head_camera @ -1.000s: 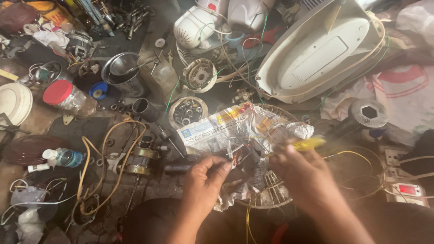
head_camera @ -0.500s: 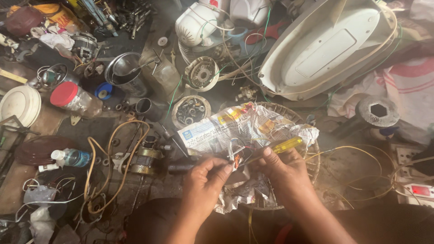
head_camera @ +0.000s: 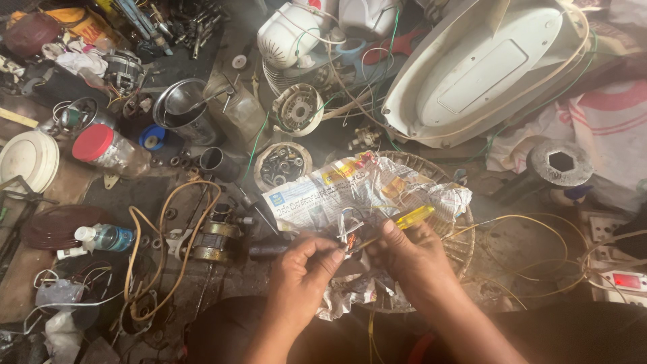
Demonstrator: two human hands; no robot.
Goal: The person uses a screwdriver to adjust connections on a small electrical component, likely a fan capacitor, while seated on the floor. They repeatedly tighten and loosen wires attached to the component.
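My right hand [head_camera: 411, 259] grips a yellow-handled screwdriver [head_camera: 412, 217], its tip pointing left toward a small part with copper-coloured windings and thin wires [head_camera: 350, 237]. My left hand [head_camera: 303, 269] pinches that part from the left, next to a dark cylindrical piece [head_camera: 268, 251]. Both hands work over a crumpled newspaper [head_camera: 357, 195] spread on a round wire fan guard [head_camera: 461, 246]. What lies under the fingers is hidden.
A large white fan housing [head_camera: 485, 67] lies at the upper right. A small motor [head_camera: 210, 237] with a tan cord [head_camera: 145, 259] sits to the left. A red-lidded jar [head_camera: 108, 149], a metal pot [head_camera: 182, 108], a small bottle [head_camera: 108, 237] and a power strip [head_camera: 623, 280] surround the spot.
My right hand with the screwdriver has drawn left and closer to my left hand, and the view has shifted slightly. My left hand stays on the small part.
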